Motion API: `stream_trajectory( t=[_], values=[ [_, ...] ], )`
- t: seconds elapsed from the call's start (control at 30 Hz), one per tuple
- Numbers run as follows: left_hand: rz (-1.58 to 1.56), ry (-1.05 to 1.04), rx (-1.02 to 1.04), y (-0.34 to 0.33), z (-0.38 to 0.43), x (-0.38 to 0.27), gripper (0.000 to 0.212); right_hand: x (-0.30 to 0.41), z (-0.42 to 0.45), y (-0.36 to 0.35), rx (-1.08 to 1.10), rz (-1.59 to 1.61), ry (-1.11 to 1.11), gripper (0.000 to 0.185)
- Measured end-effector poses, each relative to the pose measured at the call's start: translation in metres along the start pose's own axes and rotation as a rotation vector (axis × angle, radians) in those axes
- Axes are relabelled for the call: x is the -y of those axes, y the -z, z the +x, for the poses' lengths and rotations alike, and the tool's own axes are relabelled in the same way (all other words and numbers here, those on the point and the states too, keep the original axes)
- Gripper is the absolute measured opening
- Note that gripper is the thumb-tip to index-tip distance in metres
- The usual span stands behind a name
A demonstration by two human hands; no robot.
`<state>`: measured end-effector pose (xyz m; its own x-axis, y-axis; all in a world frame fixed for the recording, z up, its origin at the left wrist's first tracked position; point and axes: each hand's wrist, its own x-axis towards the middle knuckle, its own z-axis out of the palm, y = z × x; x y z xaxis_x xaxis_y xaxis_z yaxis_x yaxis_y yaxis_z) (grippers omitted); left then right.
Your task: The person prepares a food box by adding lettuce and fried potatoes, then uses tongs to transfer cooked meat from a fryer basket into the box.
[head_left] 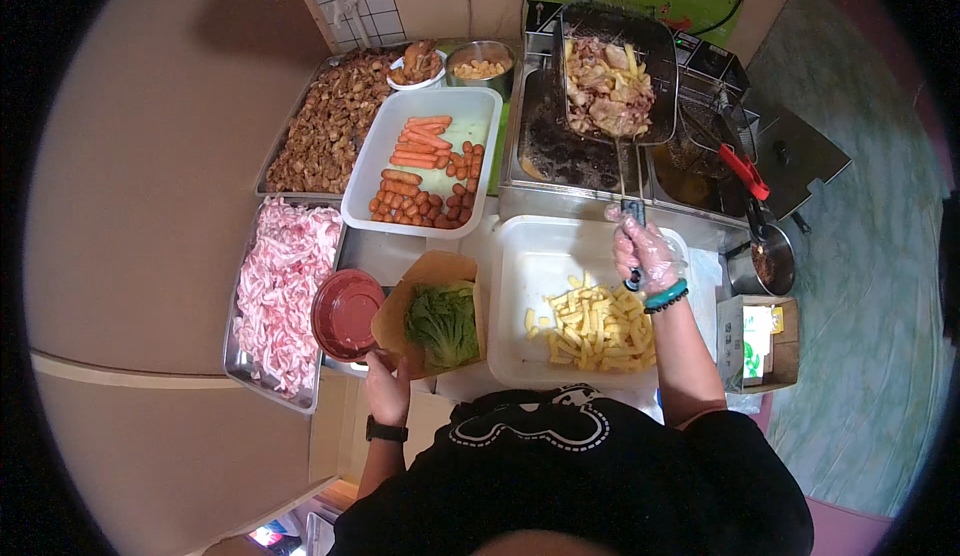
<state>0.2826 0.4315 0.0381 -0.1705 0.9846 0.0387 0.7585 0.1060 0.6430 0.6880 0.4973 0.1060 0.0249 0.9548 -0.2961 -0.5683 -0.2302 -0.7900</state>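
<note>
My right hand (646, 252), in a clear plastic glove, grips the dark handle of a wire fryer basket (667, 117). The basket holds browned meat pieces (609, 91) mixed with some fries, and hangs raised over the left well (559, 151) of a deep fryer. At the lower left corner of an open kraft paper box (390, 323) is my left hand (388, 387), its thumb against the box wall; the other fingers are partly hidden. Green lettuce leaves (444, 323) line the box. A red plastic bowl (349, 312) sits just beyond my left fingertips.
Below the fryer, a white tub (525, 256) contains pale cut fries (596, 323). Sausages (420, 207) fill part of another tub (360, 181). Metal trays hold raw sliced meat (289, 278) and browned meat (330, 121). Red-handled tongs (744, 172), a saucepan (780, 275) and a carton (784, 353) stand right.
</note>
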Motion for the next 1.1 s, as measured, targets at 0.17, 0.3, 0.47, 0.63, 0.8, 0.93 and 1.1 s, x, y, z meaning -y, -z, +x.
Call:
stream_trajectory(
  t=[0.17, 0.3, 0.47, 0.63, 0.8, 0.93, 1.1],
  values=[
    [-0.296, 0.043, -0.118, -0.021, -0.002, 0.013, 0.026, -0.039, 0.061, 0.107, 0.212, -0.320, -0.092, 0.032],
    [-0.297, 0.117, -0.003, -0.035, -0.012, 0.028, 0.026, -0.064, 0.065, 0.101, 0.237, -0.082, -0.143, 0.033],
    [-0.573, 0.193, 0.180, -0.057, 0.002, 0.058, 0.028, -0.069, 0.053, 0.058, 0.105, -0.184, -0.207, 0.031],
    [-0.689, 0.284, 0.268, -0.061, 0.010, 0.062, 0.024, -0.055, 0.072, 0.089, 0.319, -0.223, -0.224, 0.029],
    [-0.838, 0.258, 0.349, -0.040, 0.001, 0.051, 0.024, -0.051, 0.028, 0.048, 0.201, -0.099, -0.137, 0.027],
    [-0.984, 0.415, 0.222, -0.017, -0.007, 0.023, 0.024, -0.056, 0.024, 0.051, 0.175, -0.049, -0.116, 0.026],
    [-0.984, 0.312, 0.144, 0.005, -0.010, 0.000, 0.024, -0.065, 0.027, 0.054, 0.139, 0.011, -0.108, 0.024]
  ],
)
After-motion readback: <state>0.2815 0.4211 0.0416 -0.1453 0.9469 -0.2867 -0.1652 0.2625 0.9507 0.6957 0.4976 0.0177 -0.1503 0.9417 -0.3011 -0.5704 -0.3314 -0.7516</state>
